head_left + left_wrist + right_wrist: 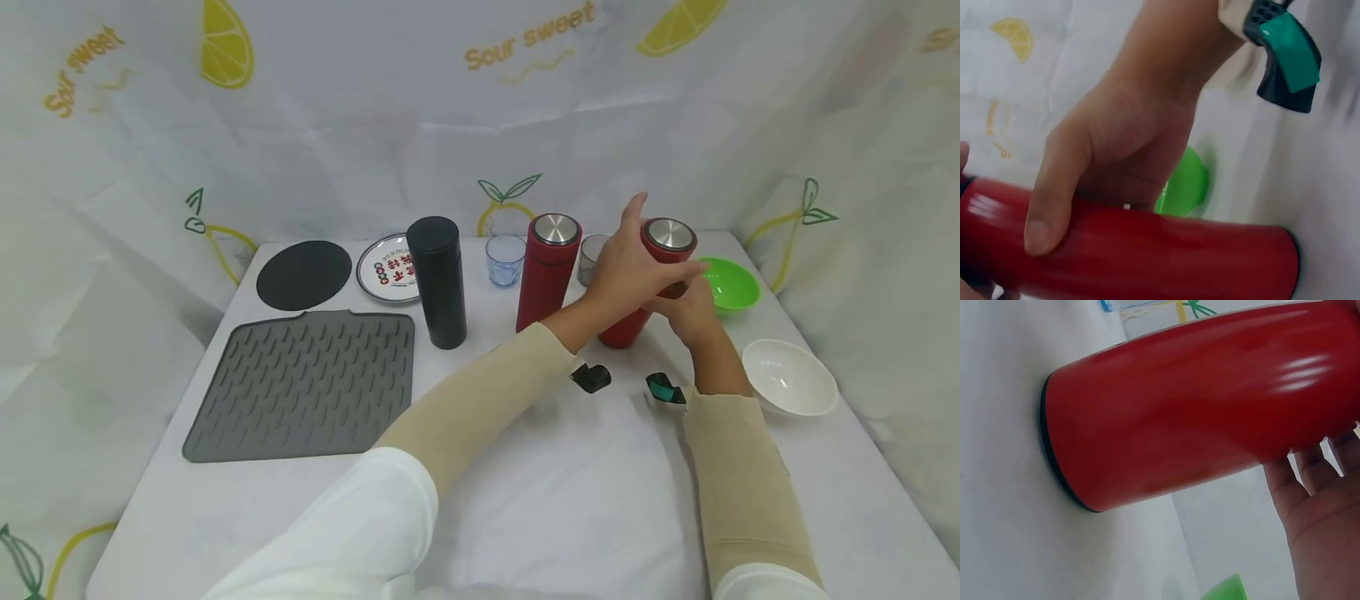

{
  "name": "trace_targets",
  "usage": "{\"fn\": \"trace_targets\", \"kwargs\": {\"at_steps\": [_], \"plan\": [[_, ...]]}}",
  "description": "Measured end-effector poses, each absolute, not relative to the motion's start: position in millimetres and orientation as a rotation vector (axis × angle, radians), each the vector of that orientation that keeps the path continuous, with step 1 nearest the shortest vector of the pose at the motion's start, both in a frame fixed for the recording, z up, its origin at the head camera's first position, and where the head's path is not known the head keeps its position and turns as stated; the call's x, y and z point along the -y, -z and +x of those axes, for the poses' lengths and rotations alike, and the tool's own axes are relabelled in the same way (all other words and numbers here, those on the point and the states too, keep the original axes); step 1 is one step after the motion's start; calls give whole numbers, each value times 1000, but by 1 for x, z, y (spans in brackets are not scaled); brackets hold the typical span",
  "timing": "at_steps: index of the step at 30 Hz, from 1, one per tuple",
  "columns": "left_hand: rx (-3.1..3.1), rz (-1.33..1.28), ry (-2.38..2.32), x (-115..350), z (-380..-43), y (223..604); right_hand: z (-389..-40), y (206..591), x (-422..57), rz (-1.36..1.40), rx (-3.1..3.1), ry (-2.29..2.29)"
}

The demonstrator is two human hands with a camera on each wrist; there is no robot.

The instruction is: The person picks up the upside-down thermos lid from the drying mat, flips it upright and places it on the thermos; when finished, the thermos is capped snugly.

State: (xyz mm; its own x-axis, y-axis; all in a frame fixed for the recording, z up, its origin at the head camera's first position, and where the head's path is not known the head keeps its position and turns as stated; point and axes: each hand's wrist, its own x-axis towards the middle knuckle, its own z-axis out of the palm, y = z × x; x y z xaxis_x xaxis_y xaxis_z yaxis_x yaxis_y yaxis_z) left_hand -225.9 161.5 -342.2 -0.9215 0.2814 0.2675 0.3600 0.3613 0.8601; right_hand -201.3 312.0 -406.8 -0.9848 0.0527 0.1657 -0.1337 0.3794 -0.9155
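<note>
A red thermos flask [624,330] with a steel-topped lid stands on the white table, right of centre. My left hand [628,265] grips its upper part near the lid, thumb across the front. Lower on the body, my right hand [688,310] holds the same flask; in the left wrist view the right thumb [1049,219] lies along its red side. In the right wrist view the fingers [1285,484] touch the flask's body, and its dark base [1054,453] meets the table. A second red thermos flask [546,279] stands to the left.
A black tumbler [441,292], a grey ridged mat [307,387], a black round mat [303,275] and a printed plate [382,287] are on the left. Two glasses [506,271] stand behind. A green bowl [731,287] and white bowl [791,379] sit on the right.
</note>
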Motion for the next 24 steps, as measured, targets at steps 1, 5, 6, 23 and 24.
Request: {"fn": "trace_targets", "kwargs": {"at_steps": [1, 5, 6, 23, 24], "plan": [[2541, -597, 1641, -164, -228, 340, -200, 406, -314, 63, 2479, -1652], [2455, -671, 1711, -158, -229, 345, -196, 402, -317, -11, 2549, -1617], [2419, -698, 1712, -155, -227, 348, -196, 402, -318, -24, 2563, -1602], [2486, -588, 1653, -175, -226, 343, -198, 410, -316, 158, 2452, -1639], [2489, -580, 1631, -174, -226, 344, -198, 409, -316, 132, 2473, -1627]]}}
